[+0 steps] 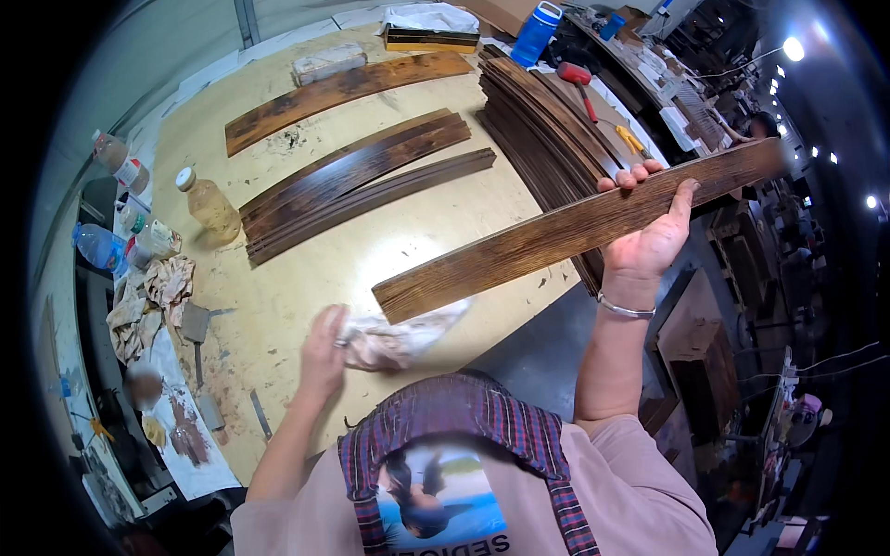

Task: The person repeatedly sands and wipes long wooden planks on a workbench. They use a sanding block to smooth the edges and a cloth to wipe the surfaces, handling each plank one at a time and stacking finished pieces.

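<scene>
A long dark-brown wooden plank [519, 243] slants across the right half of the view, held up over the table's right edge. My right hand [647, 222] grips it from beneath, thumb on the near face and fingers over the far edge. Beside the plank's lower left end, my left hand [324, 347] is closed on a white stained rag [399, 341] at the table's near side; its fingers are slightly blurred. Several finished-looking planks [357, 176] lie in the middle of the table, with another brown plank [348, 93] behind them.
A tall stack of dark planks [538, 139] stands at the table's right side, with a red mallet [579, 79] on top. At the left are a bottle of yellowish liquid [213, 208], other bottles [100, 248], crumpled rags [139, 320] and a scraper [195, 324]. A blue jug [538, 35] stands behind.
</scene>
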Tool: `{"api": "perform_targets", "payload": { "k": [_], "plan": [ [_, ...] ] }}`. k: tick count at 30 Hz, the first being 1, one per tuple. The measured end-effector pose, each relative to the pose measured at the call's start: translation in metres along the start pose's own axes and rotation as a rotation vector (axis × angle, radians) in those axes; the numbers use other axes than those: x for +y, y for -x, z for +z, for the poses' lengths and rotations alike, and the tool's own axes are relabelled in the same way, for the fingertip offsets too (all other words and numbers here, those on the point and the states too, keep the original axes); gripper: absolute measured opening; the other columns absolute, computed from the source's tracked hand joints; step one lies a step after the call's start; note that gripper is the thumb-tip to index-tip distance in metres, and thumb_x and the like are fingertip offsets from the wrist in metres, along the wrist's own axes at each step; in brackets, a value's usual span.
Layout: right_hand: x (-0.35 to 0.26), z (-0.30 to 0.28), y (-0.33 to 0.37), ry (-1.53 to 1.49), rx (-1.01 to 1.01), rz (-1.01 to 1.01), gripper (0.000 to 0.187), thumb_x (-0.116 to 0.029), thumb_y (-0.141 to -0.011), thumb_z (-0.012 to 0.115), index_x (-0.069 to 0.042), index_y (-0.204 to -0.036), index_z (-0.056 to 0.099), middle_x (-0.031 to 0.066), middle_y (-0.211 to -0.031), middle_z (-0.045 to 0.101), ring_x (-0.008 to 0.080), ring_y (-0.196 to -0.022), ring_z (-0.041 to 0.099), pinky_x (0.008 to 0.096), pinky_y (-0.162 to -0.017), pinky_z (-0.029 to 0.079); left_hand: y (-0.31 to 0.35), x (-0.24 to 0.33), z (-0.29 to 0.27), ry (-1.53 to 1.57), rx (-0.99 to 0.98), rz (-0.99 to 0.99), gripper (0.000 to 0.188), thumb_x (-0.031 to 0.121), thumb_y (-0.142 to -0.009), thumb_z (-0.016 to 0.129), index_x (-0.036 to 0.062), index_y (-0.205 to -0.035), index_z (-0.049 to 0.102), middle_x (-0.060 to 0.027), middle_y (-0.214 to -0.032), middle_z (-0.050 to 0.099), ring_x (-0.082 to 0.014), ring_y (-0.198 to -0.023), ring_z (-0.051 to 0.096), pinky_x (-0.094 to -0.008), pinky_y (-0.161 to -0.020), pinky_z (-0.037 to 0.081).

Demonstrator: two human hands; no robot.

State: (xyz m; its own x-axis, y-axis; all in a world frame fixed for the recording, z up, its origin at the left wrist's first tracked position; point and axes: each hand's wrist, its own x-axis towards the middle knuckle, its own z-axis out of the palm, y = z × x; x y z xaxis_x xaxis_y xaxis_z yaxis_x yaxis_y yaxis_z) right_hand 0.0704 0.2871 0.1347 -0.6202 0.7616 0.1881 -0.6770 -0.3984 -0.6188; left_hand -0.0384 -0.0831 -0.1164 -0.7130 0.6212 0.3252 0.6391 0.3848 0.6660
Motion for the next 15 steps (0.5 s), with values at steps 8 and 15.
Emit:
{"api": "perform_targets", "payload": {
  "k": [8,15],
  "plan": [
    [0.041,-0.016,0.001,0.085,0.07,0.12,0.05,-0.057,-0.098,0.04,-0.009,-0.096,0.054,0.0028,-0.078,0.054,0.018,-0.072,0.054,0.0421,-0.072,0.049,-0.084,0.051,-0.051,-0.338,0.226,0.024,0.047,0.011,-0.087,0.065,0.005,-0.133,0.055,-0.0159,-0.138,0.053,-0.0307,-0.117,0.057,-0.0356,-0.098,0.045],
    [0.08,-0.011,0.021,0.113,0.014,0.248,0.034,-0.036,-0.101,0.045,-0.003,-0.107,0.053,0.0088,-0.082,0.059,0.0216,-0.071,0.061,0.0461,-0.072,0.055,-0.072,0.127,-0.017,0.539,-0.311,-0.212,0.029,0.022,-0.089,0.066,-0.0028,-0.105,0.068,-0.0188,-0.076,0.067,-0.017,-0.065,0.061,-0.0305,-0.064,0.049]
  ]
}}
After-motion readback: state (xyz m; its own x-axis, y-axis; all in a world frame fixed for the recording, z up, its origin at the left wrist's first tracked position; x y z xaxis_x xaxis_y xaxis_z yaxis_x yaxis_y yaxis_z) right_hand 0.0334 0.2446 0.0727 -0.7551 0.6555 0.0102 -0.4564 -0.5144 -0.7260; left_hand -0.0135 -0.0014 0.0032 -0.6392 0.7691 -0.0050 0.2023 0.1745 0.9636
